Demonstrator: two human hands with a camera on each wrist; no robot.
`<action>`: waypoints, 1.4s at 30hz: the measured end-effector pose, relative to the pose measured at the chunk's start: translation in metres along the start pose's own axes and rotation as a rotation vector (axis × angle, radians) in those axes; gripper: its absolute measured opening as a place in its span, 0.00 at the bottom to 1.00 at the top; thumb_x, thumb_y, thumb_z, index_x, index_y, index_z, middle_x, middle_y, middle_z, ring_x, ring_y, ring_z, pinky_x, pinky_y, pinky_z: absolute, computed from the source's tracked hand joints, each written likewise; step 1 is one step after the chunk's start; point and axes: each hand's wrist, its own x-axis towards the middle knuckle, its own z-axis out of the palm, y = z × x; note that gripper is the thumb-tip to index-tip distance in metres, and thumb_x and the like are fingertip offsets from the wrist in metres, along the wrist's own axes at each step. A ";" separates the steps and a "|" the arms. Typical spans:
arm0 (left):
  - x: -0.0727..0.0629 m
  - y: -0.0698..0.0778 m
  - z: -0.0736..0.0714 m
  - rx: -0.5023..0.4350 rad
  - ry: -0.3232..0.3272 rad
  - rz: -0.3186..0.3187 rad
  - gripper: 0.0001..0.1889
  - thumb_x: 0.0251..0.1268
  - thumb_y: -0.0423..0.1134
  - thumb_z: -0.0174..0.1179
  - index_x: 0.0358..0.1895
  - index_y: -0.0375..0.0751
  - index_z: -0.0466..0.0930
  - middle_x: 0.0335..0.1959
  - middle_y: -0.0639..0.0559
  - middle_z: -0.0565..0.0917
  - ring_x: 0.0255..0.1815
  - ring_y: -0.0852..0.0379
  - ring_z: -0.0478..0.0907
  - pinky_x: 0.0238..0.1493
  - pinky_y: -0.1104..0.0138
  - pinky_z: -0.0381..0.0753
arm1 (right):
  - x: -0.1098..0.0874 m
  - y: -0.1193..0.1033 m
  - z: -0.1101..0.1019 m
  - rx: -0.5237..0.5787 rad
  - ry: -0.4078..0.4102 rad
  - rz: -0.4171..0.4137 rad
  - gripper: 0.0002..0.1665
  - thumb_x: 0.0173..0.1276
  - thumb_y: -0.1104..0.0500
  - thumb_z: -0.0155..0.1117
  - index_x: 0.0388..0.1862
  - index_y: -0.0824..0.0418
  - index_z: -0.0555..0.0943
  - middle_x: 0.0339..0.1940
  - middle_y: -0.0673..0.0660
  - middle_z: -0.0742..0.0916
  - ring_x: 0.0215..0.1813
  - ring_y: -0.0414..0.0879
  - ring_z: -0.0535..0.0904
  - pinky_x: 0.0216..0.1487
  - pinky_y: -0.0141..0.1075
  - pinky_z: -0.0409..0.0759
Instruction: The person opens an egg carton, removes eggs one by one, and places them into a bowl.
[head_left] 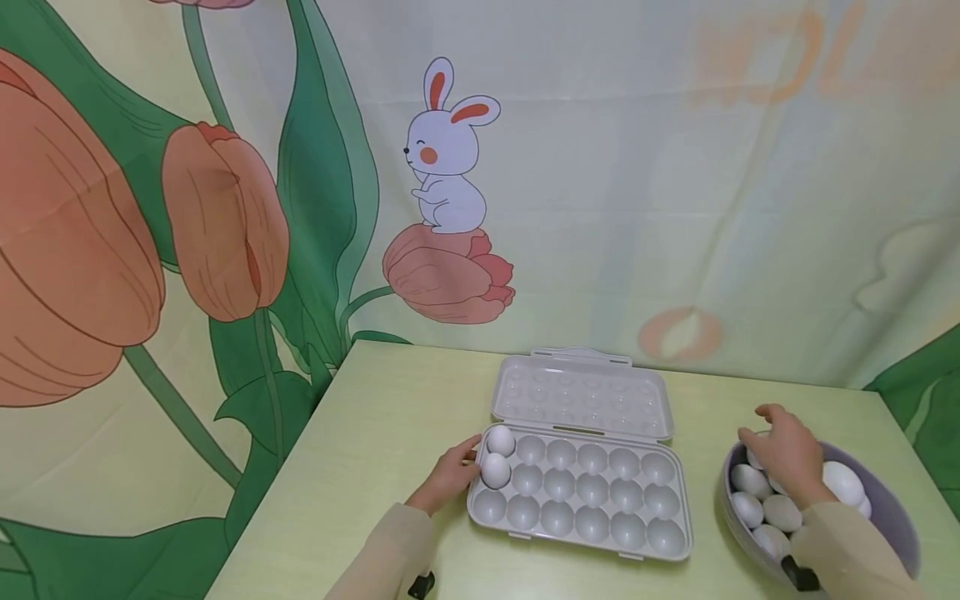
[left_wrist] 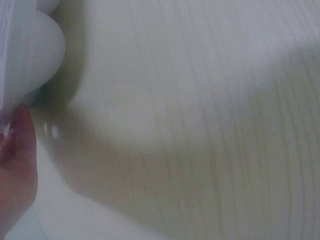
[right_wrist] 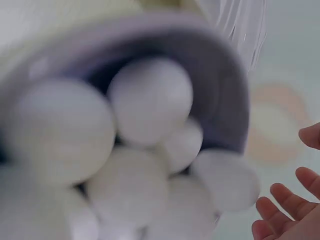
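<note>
An open plastic egg carton [head_left: 577, 524] lies on the table, its lid [head_left: 581, 392] folded back. Two white eggs [head_left: 496, 471] fill the back and middle cups of its leftmost column. At the carton's left edge my left hand [head_left: 448, 477] touches the rim with finger and thumb tips; the left wrist view catches only part of this hand [left_wrist: 19, 165] against the carton's side. Over the far left rim of a purple-grey bowl [head_left: 892, 518] full of white eggs [head_left: 782, 512], my right hand [head_left: 787, 454] hovers with spread, slightly bent fingers [right_wrist: 287, 200] and nothing between them.
The pale wood-grain table [head_left: 337, 492] ends at a hanging cloth [head_left: 600, 208] printed with tulips and a rabbit. The bowl stands right of the carton, a narrow strip of tabletop between them. Larger white eggs [head_left: 843, 483] lie at the bowl's right side.
</note>
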 end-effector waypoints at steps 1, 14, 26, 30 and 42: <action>0.000 0.000 0.000 -0.004 0.000 0.003 0.30 0.52 0.27 0.48 0.63 0.31 0.58 0.45 0.33 0.75 0.42 0.47 0.75 0.35 0.65 0.76 | 0.000 -0.004 0.002 0.010 0.013 -0.030 0.30 0.60 0.53 0.53 0.54 0.74 0.65 0.51 0.75 0.72 0.43 0.65 0.73 0.35 0.50 0.71; -0.001 0.003 0.002 -0.002 0.002 0.008 0.29 0.53 0.27 0.48 0.63 0.30 0.57 0.44 0.32 0.75 0.41 0.47 0.75 0.35 0.64 0.76 | -0.001 -0.064 0.044 0.116 0.030 -0.263 0.23 0.55 0.59 0.58 0.49 0.70 0.72 0.49 0.70 0.77 0.51 0.64 0.71 0.49 0.53 0.68; 0.000 0.000 0.002 0.004 0.004 0.006 0.30 0.52 0.27 0.48 0.63 0.31 0.59 0.44 0.34 0.76 0.41 0.49 0.75 0.34 0.66 0.76 | -0.009 -0.102 0.091 0.184 -0.028 -0.325 0.20 0.51 0.60 0.60 0.44 0.66 0.76 0.44 0.63 0.82 0.49 0.57 0.75 0.48 0.48 0.71; 0.000 0.000 0.002 0.002 0.004 0.006 0.30 0.52 0.27 0.47 0.63 0.32 0.59 0.43 0.35 0.76 0.40 0.50 0.74 0.33 0.67 0.75 | -0.013 -0.113 0.105 0.223 -0.067 -0.325 0.20 0.51 0.59 0.61 0.44 0.64 0.76 0.44 0.61 0.82 0.49 0.56 0.75 0.49 0.48 0.71; 0.001 -0.001 0.000 0.013 0.001 -0.002 0.29 0.53 0.27 0.48 0.63 0.32 0.59 0.44 0.34 0.76 0.40 0.50 0.74 0.33 0.67 0.75 | -0.026 -0.148 0.144 0.295 -0.167 -0.390 0.21 0.50 0.61 0.60 0.46 0.63 0.76 0.45 0.57 0.82 0.47 0.54 0.76 0.48 0.44 0.73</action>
